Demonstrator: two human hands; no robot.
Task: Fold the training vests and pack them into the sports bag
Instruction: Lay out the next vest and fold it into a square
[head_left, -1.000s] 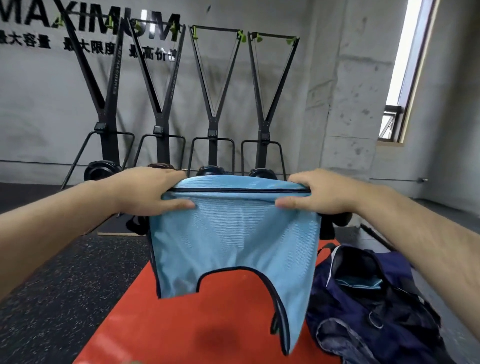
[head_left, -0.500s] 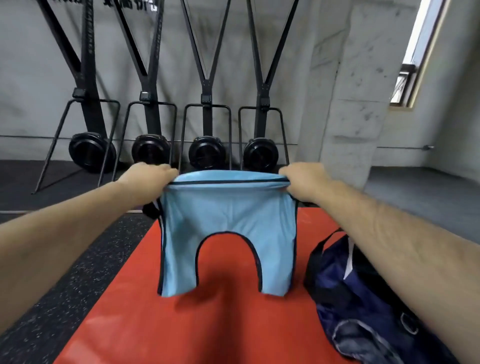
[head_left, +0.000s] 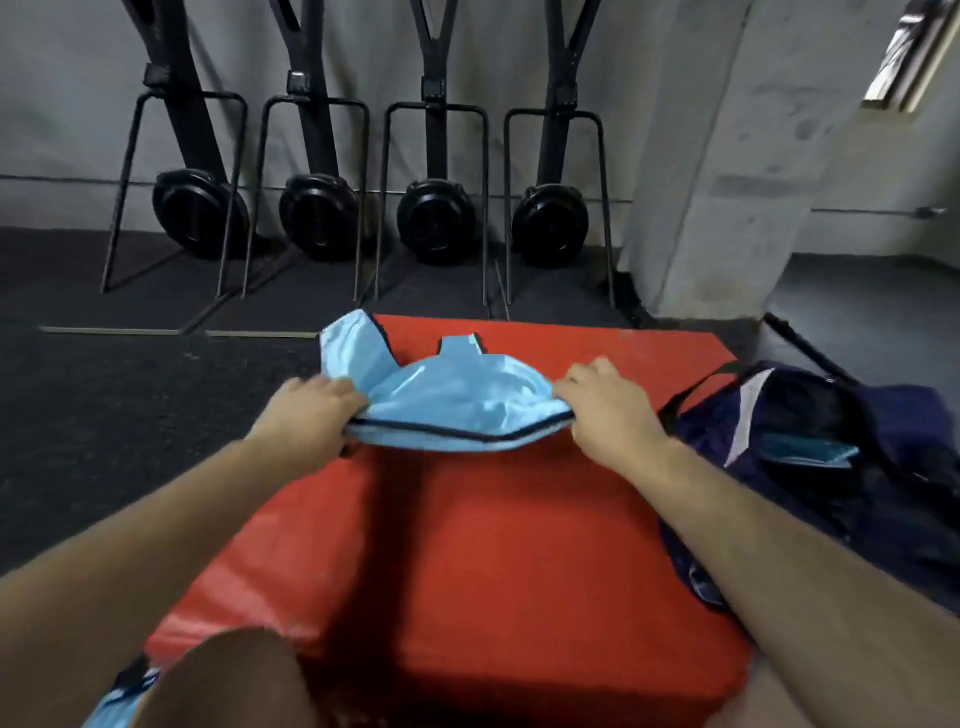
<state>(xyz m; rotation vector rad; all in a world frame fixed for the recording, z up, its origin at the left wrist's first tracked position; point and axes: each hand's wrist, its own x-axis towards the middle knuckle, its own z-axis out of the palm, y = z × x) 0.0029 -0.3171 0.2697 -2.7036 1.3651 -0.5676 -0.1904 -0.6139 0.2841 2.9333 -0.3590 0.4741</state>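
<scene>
A light blue training vest (head_left: 457, 400) with dark trim hangs low over the far half of a red mat (head_left: 467, 545), its shoulder straps touching the mat. My left hand (head_left: 311, 410) grips the left end of its hem and my right hand (head_left: 602, 405) grips the right end. A navy sports bag (head_left: 831, 467) lies open at the mat's right edge, with a folded blue vest (head_left: 805, 452) showing inside. More blue fabric (head_left: 119, 701) sits at the bottom left beside my knee.
Several black exercise machines (head_left: 436, 223) stand in a row against the grey wall behind the mat. A concrete pillar (head_left: 727, 182) rises at the right. Dark rubber flooring (head_left: 104, 415) surrounds the mat.
The vest has come down from chest height towards the mat, its straps swung forward onto the mat's far part. My view has tilted down. Both hands keep hold of the hem.
</scene>
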